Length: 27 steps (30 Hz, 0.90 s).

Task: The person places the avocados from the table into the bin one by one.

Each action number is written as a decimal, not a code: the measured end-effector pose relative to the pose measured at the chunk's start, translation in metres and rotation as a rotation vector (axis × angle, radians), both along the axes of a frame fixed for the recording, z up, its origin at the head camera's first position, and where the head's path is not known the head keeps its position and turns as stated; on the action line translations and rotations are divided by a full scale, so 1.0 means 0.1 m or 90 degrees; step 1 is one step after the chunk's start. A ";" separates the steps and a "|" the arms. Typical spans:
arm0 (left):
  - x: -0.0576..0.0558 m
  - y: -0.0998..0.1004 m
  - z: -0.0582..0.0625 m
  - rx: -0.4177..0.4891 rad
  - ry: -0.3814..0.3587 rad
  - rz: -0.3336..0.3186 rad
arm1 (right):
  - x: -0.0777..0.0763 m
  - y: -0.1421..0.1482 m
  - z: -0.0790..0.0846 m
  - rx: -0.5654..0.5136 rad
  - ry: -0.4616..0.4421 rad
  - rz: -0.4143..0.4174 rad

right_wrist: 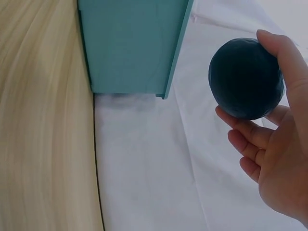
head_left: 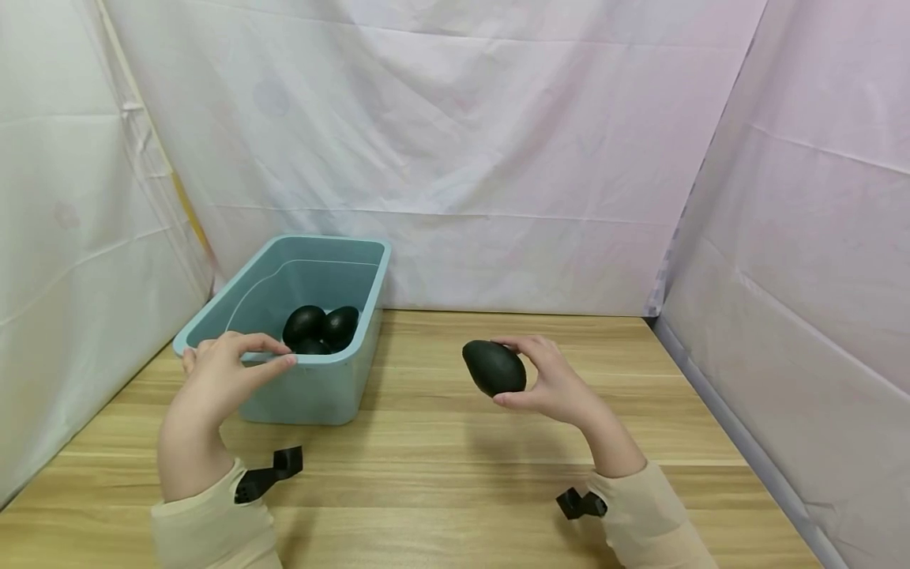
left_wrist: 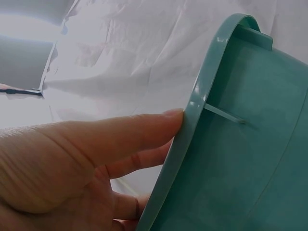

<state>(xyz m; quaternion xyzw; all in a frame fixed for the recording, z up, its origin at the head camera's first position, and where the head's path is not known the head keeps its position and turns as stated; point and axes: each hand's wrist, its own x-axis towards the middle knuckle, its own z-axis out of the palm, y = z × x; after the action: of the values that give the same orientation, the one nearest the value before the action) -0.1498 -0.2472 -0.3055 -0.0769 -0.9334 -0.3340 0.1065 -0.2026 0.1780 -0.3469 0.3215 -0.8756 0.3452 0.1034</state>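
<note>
My right hand holds a dark, pointed avocado between thumb and fingers, raised above the table. In the right wrist view the avocado looks round, its far side hidden. At the near rim of a blue-green plastic bin, my left hand pinches the edge with thumb and fingers. The left wrist view shows the thumb against the rim, while the other fingers partly disappear behind it. Inside the bin lie several similar avocados, one mostly hidden by the front wall.
A wood-grain table carries the bin at the left. White cloth hangs behind the table and along both sides. Small black camera mounts stick out from both sleeves.
</note>
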 end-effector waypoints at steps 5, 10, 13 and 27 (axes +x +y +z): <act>0.01 0.01 0.00 -0.002 0.005 0.000 | -0.02 -0.06 0.04 -0.008 -0.005 -0.018; 0.02 0.01 0.00 0.000 0.007 0.002 | -0.03 -0.11 0.09 -0.013 -0.011 -0.028; 0.02 0.01 0.01 0.000 0.008 0.002 | -0.03 -0.14 0.12 -0.017 -0.013 -0.029; 0.01 0.01 0.01 -0.005 0.008 0.003 | -0.10 -0.27 0.23 -0.045 -0.004 -0.014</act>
<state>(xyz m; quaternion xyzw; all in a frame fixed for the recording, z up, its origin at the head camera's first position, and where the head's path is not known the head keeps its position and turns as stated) -0.1490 -0.2458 -0.3041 -0.0770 -0.9342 -0.3295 0.1128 -0.2128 0.1506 -0.3237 0.3070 -0.8666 0.3762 0.1155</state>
